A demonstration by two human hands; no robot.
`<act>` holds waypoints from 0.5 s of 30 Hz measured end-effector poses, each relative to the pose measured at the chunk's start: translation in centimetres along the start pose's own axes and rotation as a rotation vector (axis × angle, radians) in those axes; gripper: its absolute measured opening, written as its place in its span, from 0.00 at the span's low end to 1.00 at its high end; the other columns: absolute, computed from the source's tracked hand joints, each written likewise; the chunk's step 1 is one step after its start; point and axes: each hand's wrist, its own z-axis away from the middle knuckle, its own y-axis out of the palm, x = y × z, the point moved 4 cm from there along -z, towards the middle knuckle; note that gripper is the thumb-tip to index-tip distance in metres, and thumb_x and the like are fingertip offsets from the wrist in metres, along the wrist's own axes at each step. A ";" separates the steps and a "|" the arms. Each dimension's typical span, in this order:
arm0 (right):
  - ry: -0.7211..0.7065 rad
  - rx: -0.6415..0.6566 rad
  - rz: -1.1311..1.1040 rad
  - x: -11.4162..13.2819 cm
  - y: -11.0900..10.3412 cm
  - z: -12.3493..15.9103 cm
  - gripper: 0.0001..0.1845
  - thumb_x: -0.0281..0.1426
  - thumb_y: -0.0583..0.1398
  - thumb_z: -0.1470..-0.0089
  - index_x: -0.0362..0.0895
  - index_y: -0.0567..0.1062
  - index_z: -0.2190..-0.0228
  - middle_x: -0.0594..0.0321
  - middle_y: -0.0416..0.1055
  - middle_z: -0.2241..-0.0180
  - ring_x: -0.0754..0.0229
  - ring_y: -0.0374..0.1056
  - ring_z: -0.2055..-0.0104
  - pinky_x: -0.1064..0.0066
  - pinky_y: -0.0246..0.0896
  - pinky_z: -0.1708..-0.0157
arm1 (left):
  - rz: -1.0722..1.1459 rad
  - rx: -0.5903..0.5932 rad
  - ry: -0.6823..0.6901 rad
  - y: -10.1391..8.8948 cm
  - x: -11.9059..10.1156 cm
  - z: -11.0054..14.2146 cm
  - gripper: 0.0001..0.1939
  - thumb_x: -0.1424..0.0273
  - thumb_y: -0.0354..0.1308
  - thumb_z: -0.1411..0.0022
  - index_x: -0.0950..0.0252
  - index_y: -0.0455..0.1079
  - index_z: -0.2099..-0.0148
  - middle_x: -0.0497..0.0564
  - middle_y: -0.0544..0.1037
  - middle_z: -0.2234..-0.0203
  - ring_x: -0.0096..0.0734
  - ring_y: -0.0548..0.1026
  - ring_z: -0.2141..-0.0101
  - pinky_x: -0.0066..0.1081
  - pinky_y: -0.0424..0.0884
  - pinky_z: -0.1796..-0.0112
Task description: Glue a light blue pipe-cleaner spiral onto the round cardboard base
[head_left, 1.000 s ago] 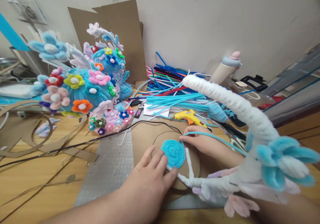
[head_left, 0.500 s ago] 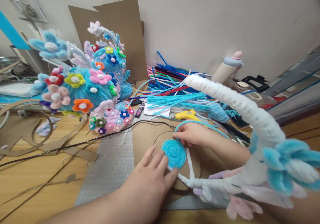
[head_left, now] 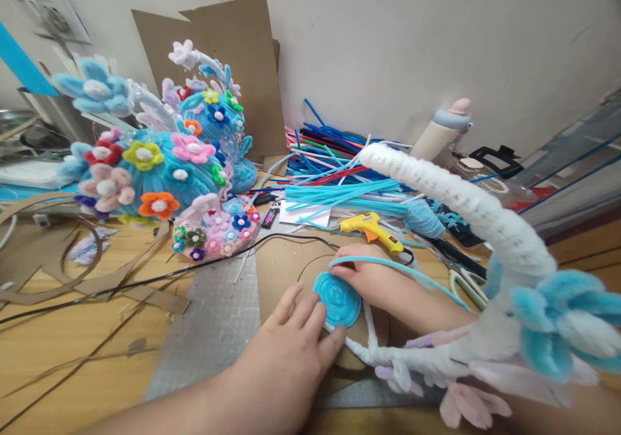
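Note:
A flat coil of blue pipe cleaner [head_left: 338, 300] lies on a cardboard sheet [head_left: 279, 260]. My left hand [head_left: 301, 347] rests over the coil's left edge, its fingers spread, with the thumb by a white fuzzy-wrapped stem [head_left: 361, 352]. My right hand [head_left: 366, 276] pinches a light blue pipe cleaner [head_left: 388, 263] at the coil's upper right; the strand's long end trails back over the wrist. Its fingertips are partly hidden. From the wrapped stem a thick white curved branch [head_left: 456, 195] rises at the right, with a blue flower [head_left: 543, 322] and pale petals.
A yellow glue gun [head_left: 371, 229] lies just beyond my right hand, scissors [head_left: 468, 286] to its right. Pipe cleaners [head_left: 339, 195] are heaped by the wall. Flower-covered blue mushroom-like pieces [head_left: 165, 163] stand at left, near cardboard offcuts [head_left: 126, 279]. A dark cable [head_left: 194, 265] crosses the table.
My right hand has moved slightly left and down, closer over the coil's top edge. The pipe cleaner now arcs across my wrist, and the glue gun and scissors show more fully.

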 end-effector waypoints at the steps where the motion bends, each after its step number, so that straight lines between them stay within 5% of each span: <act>1: -0.024 0.006 -0.015 0.1 0.0 0.2 0.06 0.31 0.58 0.46 0.44 0.75 0.71 0.65 0.74 0.67 0.62 0.66 0.63 0.70 0.57 0.57 | 0.001 -0.004 -0.001 0.0 0.0 0.0 0.25 0.63 0.54 0.41 0.63 0.62 0.42 0.60 0.70 0.53 0.52 0.66 0.48 0.52 0.47 0.42; 15: -0.051 -0.201 -0.027 0.9 0.3 1.0 0.03 0.28 0.59 0.49 0.44 0.73 0.73 0.67 0.71 0.70 0.63 0.64 0.67 0.71 0.56 0.64 | -0.020 -0.048 -0.001 0.2 0.0 0.1 0.24 0.63 0.54 0.42 0.63 0.64 0.44 0.59 0.71 0.54 0.52 0.66 0.49 0.52 0.46 0.42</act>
